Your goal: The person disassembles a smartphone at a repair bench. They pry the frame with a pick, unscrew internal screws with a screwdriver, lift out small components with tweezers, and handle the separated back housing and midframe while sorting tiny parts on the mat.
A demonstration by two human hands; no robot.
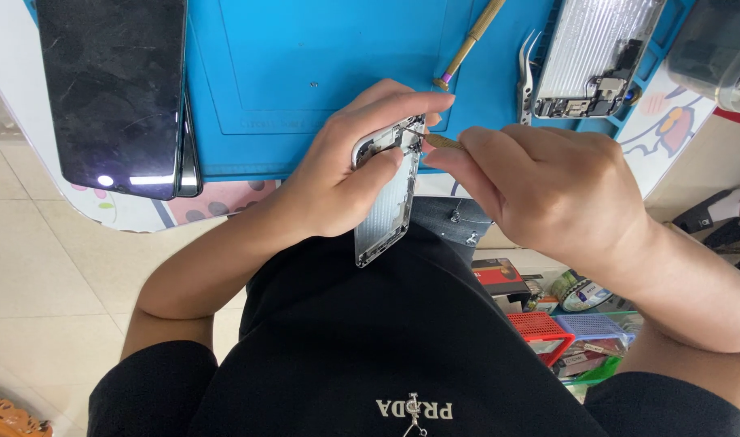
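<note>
My left hand (350,174) grips an opened silver phone housing (389,206), held over my lap at the table's front edge, with its bare inside facing up. My right hand (548,190) pinches a thin brass-coloured tool (441,142) whose tip touches the housing's upper end near my left fingertips. Most of the tool is hidden inside my fist.
A blue work mat (305,73) covers the table. On it lie a black phone screen (115,89) at left, a wooden-handled tool (471,40), metal tweezers (528,77) and a second opened phone body (592,57). Small red and blue baskets (564,328) stand on the floor at right.
</note>
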